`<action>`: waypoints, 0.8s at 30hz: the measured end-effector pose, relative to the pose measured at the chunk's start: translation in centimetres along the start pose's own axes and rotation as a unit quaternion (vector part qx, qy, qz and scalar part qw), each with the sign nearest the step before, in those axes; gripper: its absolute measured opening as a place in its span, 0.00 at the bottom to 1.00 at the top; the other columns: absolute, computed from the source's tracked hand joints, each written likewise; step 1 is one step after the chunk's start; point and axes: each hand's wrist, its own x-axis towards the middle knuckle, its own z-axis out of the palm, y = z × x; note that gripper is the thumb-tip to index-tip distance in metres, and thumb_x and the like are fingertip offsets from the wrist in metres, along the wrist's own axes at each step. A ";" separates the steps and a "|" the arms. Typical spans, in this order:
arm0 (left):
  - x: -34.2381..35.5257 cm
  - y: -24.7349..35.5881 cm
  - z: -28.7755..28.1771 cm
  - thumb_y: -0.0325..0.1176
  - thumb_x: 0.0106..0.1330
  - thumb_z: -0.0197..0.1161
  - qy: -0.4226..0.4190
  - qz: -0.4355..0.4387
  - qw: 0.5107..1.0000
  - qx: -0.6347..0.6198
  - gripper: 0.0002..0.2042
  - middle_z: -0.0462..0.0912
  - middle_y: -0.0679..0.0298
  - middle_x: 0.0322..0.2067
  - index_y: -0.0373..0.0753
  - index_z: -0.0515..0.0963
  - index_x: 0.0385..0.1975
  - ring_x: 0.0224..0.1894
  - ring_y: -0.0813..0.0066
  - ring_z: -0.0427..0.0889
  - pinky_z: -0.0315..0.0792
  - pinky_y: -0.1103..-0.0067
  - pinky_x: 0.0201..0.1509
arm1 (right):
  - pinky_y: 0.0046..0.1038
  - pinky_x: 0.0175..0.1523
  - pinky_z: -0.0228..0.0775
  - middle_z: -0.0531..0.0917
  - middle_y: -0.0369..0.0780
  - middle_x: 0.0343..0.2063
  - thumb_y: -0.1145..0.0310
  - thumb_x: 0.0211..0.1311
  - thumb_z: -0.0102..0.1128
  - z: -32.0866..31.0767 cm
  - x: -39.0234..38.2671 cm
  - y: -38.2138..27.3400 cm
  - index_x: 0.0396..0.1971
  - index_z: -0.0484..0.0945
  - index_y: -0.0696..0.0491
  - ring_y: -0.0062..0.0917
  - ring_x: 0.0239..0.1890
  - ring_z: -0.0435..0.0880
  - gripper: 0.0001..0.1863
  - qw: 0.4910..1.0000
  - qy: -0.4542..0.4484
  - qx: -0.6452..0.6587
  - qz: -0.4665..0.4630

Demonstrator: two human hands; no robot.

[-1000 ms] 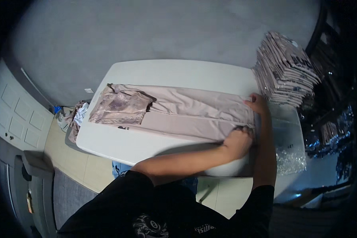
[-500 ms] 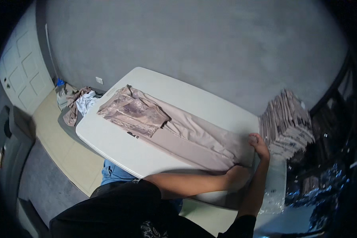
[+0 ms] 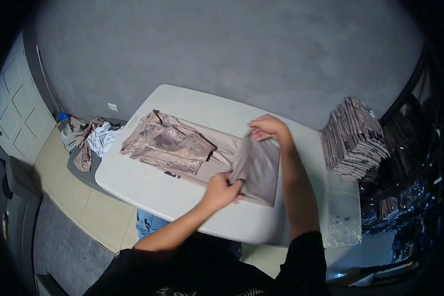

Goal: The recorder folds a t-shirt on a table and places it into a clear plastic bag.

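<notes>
A long pinkish-beige garment (image 3: 261, 172) lies across the white table (image 3: 133, 172). Its left part carries a shiny floral-patterned cloth section (image 3: 175, 143), and a dark printed mark shows on the near edge. The right end is folded back toward the left, with the fold's edge lifted. My left hand (image 3: 222, 191) grips that edge on the near side, thumb and fingers closed on it. On the far side my right hand (image 3: 269, 128) pinches the other corner of the same edge. Fabric hides some fingertips.
At the table's right end stands a tall stack of folded garments (image 3: 355, 140) in the same colours. Clear plastic bags (image 3: 345, 217) lie in front of it. Loose clothes (image 3: 101, 135) are heaped on a grey seat at the left; a dark rack (image 3: 404, 187) is at the far right.
Both hands have moved left from the garment's right end, bringing that end over onto the rest. The garment now reaches less far to the right, and my arms no longer overlap.
</notes>
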 end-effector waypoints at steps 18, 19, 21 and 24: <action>1.9 -1.9 -7.3 0.20 0.57 0.73 -0.038 0.086 0.975 0.202 0.14 0.83 0.60 0.21 0.33 0.77 0.41 0.21 0.75 0.83 0.76 0.77 0.25 | 0.25 0.51 0.75 0.88 0.36 0.37 0.64 0.67 0.71 3.4 4.3 4.3 0.48 0.85 0.58 0.19 0.40 0.83 0.16 0.953 -0.059 -0.216 -0.202; 1.8 -1.5 -7.4 0.20 0.56 0.73 -0.028 0.082 0.973 0.213 0.12 0.83 0.59 0.21 0.33 0.78 0.38 0.23 0.74 0.84 0.76 0.75 0.27 | 0.25 0.51 0.75 0.88 0.36 0.37 0.64 0.67 0.71 3.2 4.3 4.4 0.48 0.85 0.58 0.19 0.40 0.83 0.16 0.954 -0.056 -0.213 -0.201; 1.7 -0.6 -7.7 0.21 0.56 0.74 -0.016 0.107 0.962 0.249 0.10 0.84 0.59 0.22 0.33 0.80 0.34 0.26 0.72 0.85 0.77 0.74 0.30 | 0.26 0.50 0.75 0.88 0.37 0.37 0.63 0.66 0.72 2.9 4.5 4.4 0.47 0.85 0.58 0.19 0.39 0.82 0.16 0.954 -0.070 -0.178 -0.233; 0.7 -0.3 -8.2 0.24 0.55 0.75 0.014 0.109 0.941 0.321 0.07 0.85 0.58 0.24 0.34 0.83 0.30 0.30 0.68 0.87 0.78 0.72 0.36 | 0.26 0.50 0.75 0.88 0.37 0.36 0.62 0.67 0.72 4.4 4.9 3.6 0.46 0.85 0.58 0.19 0.39 0.82 0.16 0.951 -0.069 -0.224 -0.204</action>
